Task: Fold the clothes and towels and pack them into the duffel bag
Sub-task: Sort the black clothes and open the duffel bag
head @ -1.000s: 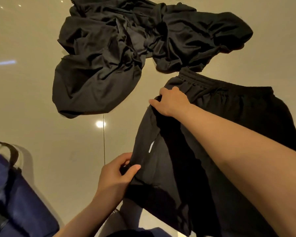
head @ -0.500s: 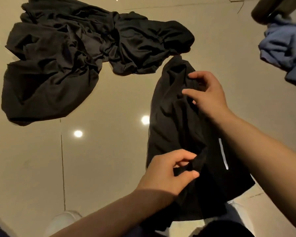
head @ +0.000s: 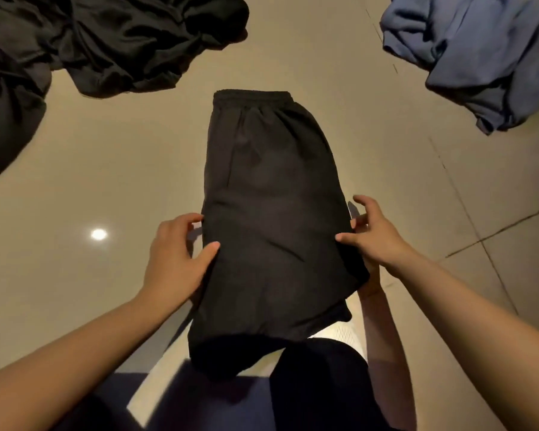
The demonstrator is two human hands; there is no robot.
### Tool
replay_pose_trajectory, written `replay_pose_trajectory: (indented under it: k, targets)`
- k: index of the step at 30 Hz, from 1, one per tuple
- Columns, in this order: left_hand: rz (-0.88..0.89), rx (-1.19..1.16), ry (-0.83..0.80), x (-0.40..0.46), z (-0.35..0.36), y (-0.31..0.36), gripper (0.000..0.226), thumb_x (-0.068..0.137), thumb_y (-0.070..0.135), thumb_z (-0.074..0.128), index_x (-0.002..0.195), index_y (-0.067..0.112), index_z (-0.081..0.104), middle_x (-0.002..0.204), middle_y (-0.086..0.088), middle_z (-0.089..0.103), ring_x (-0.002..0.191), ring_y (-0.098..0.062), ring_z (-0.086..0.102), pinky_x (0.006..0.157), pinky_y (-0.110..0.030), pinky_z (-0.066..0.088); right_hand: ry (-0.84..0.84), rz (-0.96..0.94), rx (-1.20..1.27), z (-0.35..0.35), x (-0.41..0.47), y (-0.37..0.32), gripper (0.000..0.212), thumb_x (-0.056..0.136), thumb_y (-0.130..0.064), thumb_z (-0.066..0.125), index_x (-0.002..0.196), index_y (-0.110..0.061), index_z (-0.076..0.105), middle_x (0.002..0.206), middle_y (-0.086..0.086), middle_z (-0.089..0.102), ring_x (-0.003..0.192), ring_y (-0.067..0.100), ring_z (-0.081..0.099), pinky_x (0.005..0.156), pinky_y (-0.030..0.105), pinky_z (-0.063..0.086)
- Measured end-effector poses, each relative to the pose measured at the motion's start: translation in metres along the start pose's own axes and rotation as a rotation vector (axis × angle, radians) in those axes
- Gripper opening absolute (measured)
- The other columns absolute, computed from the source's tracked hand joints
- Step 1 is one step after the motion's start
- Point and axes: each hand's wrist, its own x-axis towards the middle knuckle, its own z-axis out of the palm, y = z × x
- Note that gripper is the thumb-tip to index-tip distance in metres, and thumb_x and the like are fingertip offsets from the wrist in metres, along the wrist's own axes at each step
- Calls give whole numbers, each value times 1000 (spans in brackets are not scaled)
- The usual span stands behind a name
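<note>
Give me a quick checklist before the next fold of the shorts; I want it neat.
1. Shorts folded in half lengthwise: ok.
2. Waistband flat on the floor: ok.
3. Left hand on the left edge: ok.
4. Right hand on the right edge: ok.
5. Leg hems flat: not ok, they drape near the knees.
6. Duffel bag in reach: cannot tell.

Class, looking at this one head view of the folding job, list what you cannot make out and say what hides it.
- Duffel bag: not identifiable in the head view.
- Black shorts: near hem blurred, overlapping the person's dark clothing.
- Black garment pile: cut by top and left edges.
- Blue garment: cut by right edge.
- Right hand: lower fingers behind the shorts.
</note>
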Motion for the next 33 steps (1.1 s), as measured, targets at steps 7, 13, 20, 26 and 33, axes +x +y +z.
replay_pose_trajectory:
  k: [7, 13, 20, 26, 33]
  targets:
    - [-85, -74, -117, -20, 19, -6, 75, 85, 18, 71, 143, 24, 25, 78, 4, 55, 72, -17, 59, 66, -32, 45, 79, 40, 166, -5, -7, 22, 56, 91, -1, 59, 139, -24, 38, 82, 3, 55, 84, 15, 58, 89, 36, 49]
    - [-35, 21, -10, 20, -4, -1, 72, 88, 20, 67, 145, 22, 23, 78, 7, 45, 74, -24, 52, 73, -34, 38, 144, -60, -58, 22, -6, 16, 45, 97, -8, 52, 137, -24, 40, 112, 6, 59, 91, 24, 60, 84, 37, 52]
    - [-153, -39, -228, -7, -11, -15, 95, 76, 31, 79, 148, 30, 16, 95, 3, 55, 92, -28, 61, 84, -36, 47, 177, -103, -349, 35, -15, 8, 59, 94, -20, 58, 144, -25, 26, 113, 4, 60, 89, 25, 61, 73, 33, 49]
    - [-112, 88, -28, -6, -43, -41, 94, 74, 22, 81, 147, 26, 22, 108, -17, 61, 103, -43, 60, 83, -45, 44, -15, -5, -175, 60, -44, -19, 77, 86, -13, 67, 145, -27, 20, 97, 6, 62, 80, 22, 62, 79, 38, 54]
    - [266, 785, 147, 16, -101, -72, 73, 83, 41, 68, 144, 18, 36, 126, -24, 50, 113, -46, 48, 87, -62, 42, -40, -26, 89, 104, -78, -54, 62, 88, -17, 67, 138, -31, 33, 95, -3, 59, 78, 13, 58, 87, 31, 54]
